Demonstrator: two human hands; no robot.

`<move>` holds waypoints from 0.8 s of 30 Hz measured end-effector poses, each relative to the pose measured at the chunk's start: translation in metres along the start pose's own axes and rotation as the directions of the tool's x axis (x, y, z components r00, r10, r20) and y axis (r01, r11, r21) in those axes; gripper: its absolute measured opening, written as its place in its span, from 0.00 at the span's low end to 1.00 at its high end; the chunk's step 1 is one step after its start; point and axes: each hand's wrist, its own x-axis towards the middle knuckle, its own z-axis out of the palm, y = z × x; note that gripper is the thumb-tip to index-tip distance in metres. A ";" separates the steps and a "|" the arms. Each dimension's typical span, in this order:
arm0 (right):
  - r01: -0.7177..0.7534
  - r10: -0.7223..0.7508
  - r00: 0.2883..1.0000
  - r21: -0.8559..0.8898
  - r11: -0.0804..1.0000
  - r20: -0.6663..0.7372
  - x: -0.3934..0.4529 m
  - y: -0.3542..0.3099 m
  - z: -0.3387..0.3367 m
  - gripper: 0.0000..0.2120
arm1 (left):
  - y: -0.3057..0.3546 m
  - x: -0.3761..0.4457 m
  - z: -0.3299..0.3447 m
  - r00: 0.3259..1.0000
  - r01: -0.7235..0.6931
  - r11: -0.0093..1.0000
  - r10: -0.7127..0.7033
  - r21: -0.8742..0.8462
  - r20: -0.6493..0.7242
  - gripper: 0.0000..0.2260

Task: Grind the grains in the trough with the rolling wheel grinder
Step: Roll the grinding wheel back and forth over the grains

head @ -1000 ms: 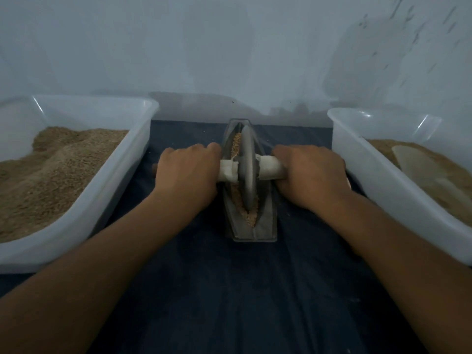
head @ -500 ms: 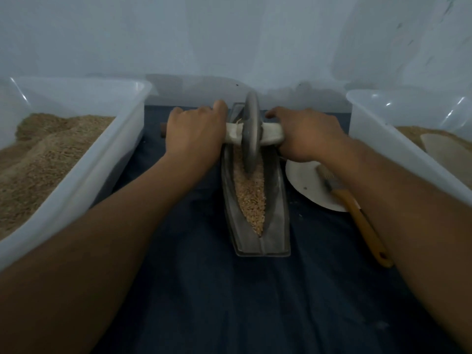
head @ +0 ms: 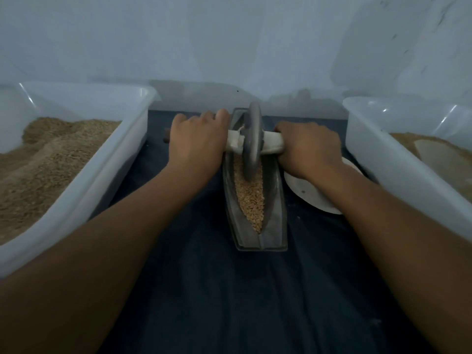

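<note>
Wheel (head: 252,141) at trough's (head: 274,213) far end — left hand (head: 198,141), right hand (head: 307,146) grip its handle.

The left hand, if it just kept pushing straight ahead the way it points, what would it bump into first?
Probably the pale wall at the back. The left hand grips the wheel grinder handle near the trough's far end, and only a short strip of dark cloth shows beyond its knuckles. Depth is hard to judge.

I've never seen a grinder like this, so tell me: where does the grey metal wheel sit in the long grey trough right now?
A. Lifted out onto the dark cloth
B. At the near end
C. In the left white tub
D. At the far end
D: the grey metal wheel stands at the far end of the long grey trough, leaving the tan grains nearer the person uncovered.
</note>
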 end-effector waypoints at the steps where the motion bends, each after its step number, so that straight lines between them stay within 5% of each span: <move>1: 0.012 -0.012 0.999 -0.008 1.000 -0.033 -0.006 -0.001 0.000 0.09 | 0.001 -0.005 -0.003 1.000 -0.001 1.000 0.001 0.010 -0.003 0.10; 17: 0.151 -0.142 0.943 0.004 0.989 -0.301 -0.075 -0.012 -0.038 0.09 | 0.005 -0.059 -0.044 0.999 -0.017 1.000 0.017 0.005 0.044 0.18; 24: 0.152 -0.154 0.964 -0.025 0.988 -0.216 -0.048 -0.009 -0.023 0.10 | -0.002 -0.046 -0.022 0.998 -0.004 1.000 0.006 -0.016 0.070 0.16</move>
